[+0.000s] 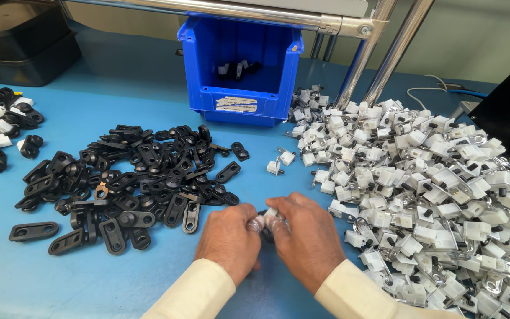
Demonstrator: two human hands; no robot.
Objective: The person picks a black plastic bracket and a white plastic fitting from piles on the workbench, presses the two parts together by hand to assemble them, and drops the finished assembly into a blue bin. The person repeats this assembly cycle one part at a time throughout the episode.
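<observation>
**A:** What are the hands doing?

**B:** Both hands meet low in the middle of a blue table (149, 106). The left hand (229, 236) and the right hand (302, 233) are knuckles up, fingertips pinched together around one small part (271, 214). Only a bit of white plastic and a dark edge show between the fingers; the rest is hidden. So both hands are clenched on that same small part, just above the table top.

**A:** What lies around them?

**B:** To the left of the hands is a loose pile of black plastic pieces (143, 177), flat and oblong with round holes, some scattered toward the near edge. To the right is a much bigger heap of white plastic blocks (432, 189), each with a silver metal loop and a small black pin. That heap reaches almost to the right hand. Two white blocks (280, 161) lie apart between the piles.

**A:** And farther back?

**B:** A blue storage bin (240, 71) stands behind the piles, its open front facing the person, with a few black and white parts inside. Shiny metal tubes (379, 53) of a frame cross above and beside it. At the far left edge is a small mixed cluster of black and white parts (1, 130), and behind it a dark tray (25, 47).

**A:** Sleeves?

**B:** Cream-coloured cuffs (202, 289) cover both wrists.
</observation>
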